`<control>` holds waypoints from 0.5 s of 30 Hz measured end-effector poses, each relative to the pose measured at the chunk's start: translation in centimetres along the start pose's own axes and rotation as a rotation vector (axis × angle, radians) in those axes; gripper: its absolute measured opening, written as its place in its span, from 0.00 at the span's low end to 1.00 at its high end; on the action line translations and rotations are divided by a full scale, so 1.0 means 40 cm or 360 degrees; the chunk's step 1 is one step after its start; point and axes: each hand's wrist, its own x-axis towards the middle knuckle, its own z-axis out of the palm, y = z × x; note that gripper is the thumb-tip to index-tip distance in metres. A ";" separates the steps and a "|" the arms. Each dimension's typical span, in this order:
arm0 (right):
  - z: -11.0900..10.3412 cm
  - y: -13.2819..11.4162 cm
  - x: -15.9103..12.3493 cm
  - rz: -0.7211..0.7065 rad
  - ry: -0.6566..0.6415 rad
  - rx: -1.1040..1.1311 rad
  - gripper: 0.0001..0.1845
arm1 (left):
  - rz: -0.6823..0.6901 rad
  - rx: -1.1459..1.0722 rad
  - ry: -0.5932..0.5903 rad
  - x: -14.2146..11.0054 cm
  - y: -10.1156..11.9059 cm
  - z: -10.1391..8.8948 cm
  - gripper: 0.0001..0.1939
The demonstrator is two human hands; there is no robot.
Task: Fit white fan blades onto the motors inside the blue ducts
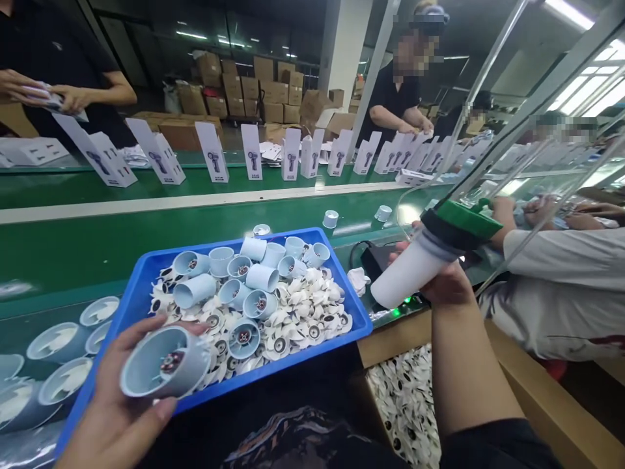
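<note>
Cup (166, 362) between left thumb and fingers (139, 329); bottle (407, 270) in right hand (446, 283).

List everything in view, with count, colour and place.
Blue tray: one, centre
Cups: over ten, pale blue, in tray
Bladed wheels: many, white, in tray and open carton
More cups: several, pale blue, left of tray
Small cups: three, pale blue, beyond tray
Crumpled wad: one, white, right of tray
Printed boxes: over ten, white, far side
Stacked cartons: many, brown, background
Other people: several, around
Left hand: holding cup
Right hand: holding white tube, green-and-black end
</note>
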 end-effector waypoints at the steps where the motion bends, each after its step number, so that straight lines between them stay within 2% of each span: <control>1: 0.015 -0.001 -0.002 -0.0002 0.0006 0.0053 0.41 | -0.0057 -0.0100 -0.0076 -0.001 0.020 0.013 0.38; 4: 0.079 -0.013 -0.001 -0.0007 0.0036 0.0197 0.37 | -0.0126 -0.0246 -0.0380 0.007 0.081 0.066 0.32; 6: 0.132 -0.037 0.000 -0.0015 0.0092 0.0264 0.32 | -0.0061 -0.0181 -0.0569 0.021 0.122 0.108 0.28; 8: 0.185 -0.075 -0.002 0.0003 0.0107 0.0292 0.34 | 0.0053 -0.0129 -0.0698 0.040 0.165 0.149 0.25; 10: 0.231 -0.124 -0.004 0.0054 0.0051 0.0284 0.41 | 0.0176 -0.0134 -0.0762 0.062 0.206 0.184 0.24; 13: 0.281 -0.197 -0.003 0.0193 -0.0100 0.0199 0.53 | 0.0313 -0.0193 -0.0723 0.089 0.252 0.216 0.27; 15: 0.303 -0.229 -0.007 0.0245 -0.0179 -0.0037 0.59 | 0.0356 -0.0242 -0.0668 0.099 0.270 0.224 0.26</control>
